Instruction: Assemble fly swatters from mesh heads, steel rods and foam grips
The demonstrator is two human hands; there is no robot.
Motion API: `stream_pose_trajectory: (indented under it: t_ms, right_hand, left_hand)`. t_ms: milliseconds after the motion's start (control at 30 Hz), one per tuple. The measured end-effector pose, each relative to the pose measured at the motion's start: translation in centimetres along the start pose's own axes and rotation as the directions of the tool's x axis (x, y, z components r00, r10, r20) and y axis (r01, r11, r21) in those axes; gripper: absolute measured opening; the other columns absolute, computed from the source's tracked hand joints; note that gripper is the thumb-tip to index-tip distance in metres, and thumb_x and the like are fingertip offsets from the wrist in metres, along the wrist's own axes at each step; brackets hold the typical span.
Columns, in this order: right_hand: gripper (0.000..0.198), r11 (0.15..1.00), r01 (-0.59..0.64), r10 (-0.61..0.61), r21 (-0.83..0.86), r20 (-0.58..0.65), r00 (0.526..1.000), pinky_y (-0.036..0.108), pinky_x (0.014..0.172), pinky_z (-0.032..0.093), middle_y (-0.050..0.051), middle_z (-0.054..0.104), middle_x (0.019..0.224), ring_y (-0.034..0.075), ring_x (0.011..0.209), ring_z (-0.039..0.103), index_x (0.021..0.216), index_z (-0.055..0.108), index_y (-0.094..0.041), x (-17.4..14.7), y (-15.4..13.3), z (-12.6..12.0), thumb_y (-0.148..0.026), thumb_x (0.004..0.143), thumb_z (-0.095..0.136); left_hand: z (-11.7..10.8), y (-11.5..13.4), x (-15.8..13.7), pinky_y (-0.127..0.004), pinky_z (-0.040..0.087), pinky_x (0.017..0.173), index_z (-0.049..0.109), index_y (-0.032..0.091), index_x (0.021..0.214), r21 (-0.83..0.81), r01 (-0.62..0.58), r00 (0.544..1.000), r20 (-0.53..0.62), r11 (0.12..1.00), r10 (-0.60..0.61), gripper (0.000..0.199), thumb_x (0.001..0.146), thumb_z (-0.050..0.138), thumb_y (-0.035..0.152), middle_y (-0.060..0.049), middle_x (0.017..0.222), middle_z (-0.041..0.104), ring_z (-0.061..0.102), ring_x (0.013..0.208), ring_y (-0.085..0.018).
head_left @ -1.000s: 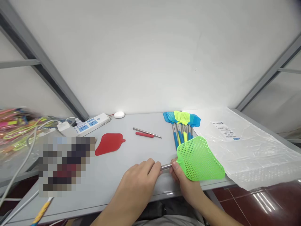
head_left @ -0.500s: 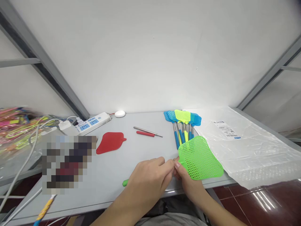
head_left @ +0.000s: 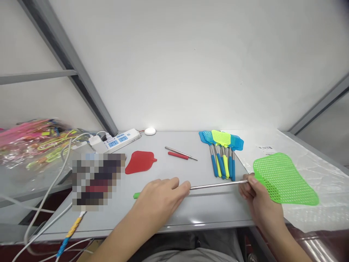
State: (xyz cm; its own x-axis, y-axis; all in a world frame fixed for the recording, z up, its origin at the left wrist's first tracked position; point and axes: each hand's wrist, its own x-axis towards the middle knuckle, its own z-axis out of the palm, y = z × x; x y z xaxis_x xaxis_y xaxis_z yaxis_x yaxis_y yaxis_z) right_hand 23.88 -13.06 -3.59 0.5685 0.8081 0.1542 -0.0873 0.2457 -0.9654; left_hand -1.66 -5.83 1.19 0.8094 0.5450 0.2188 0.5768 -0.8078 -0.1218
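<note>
A green fly swatter (head_left: 286,178) with a telescopic metal rod lies across my two hands, its rod drawn out long between them. My left hand (head_left: 163,196) is wrapped round the grip end; a green tip of the handle pokes out on its left. My right hand (head_left: 257,193) pinches the rod just below the perforated green head. Beyond the hands lie a loose red swatter head (head_left: 140,161), a bare metal rod (head_left: 181,153) and a red handle (head_left: 178,155). Several assembled blue and yellow swatters (head_left: 222,156) lie in a bunch, handles toward me.
A white power strip (head_left: 122,141) with plugs and a white oval device (head_left: 149,131) sit at the back left. Bagged colourful items (head_left: 40,145) and loose cables are at the far left. White plastic packaging (head_left: 305,214) covers the right side. A blurred patch hides something at left.
My hands have moved apart, the right one going rightward with the green head, and the metal rod between them has come into view, extended. The camera view has shifted slightly.
</note>
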Motion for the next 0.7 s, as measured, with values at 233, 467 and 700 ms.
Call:
stream_pose_trajectory:
  t_ms: [233, 467, 700]
  right_hand:
    - [0.033, 0.972, -0.135, 0.133, 0.192, 0.027, 0.991, 0.027, 0.046, 0.029, -0.007, 0.027, 0.054, 0.010, 0.047, 0.026, 0.061, 0.047, -0.021, -0.5, -0.6, 1.1, -0.035, 0.087, 0.060]
    - [0.039, 0.973, -0.225, 0.204, 0.052, 0.263, 0.943, 0.025, 0.046, 0.031, -0.006, 0.033, 0.053, 0.010, 0.047, 0.033, 0.064, 0.052, -0.020, -2.2, 0.9, 4.3, -0.049, 0.090, 0.056]
    - [0.046, 0.963, -0.260, 0.266, -0.073, 0.417, 0.869, 0.025, 0.046, 0.034, -0.007, 0.032, 0.048, 0.010, 0.043, 0.031, 0.061, 0.044, -0.022, -1.2, 1.4, 6.1, -0.055, 0.091, 0.049]
  left_hand:
    - [0.1, 0.4, -1.3, -0.031, 0.026, 0.050, 0.051, 0.025, 0.091, 0.049, 0.040, 0.995, -0.098, 0.998, -0.035, 0.012, 0.089, 0.048, 0.013, 0.004, 0.065, 0.050, 0.044, 0.051, -0.014]
    - [0.6, 1.1, -0.4, -0.030, 0.025, 0.050, 0.055, 0.024, 0.093, 0.019, 0.020, 0.977, -0.213, 1.000, -0.015, 0.009, 0.096, 0.047, 0.027, 0.003, 0.063, 0.051, 0.046, 0.051, -0.013]
    - [2.4, 1.7, 1.2, -0.032, 0.020, 0.050, 0.055, 0.023, 0.089, 0.031, 0.042, 0.964, -0.264, 0.999, -0.033, 0.014, 0.098, 0.045, 0.027, 0.003, 0.062, 0.050, 0.046, 0.050, -0.013]
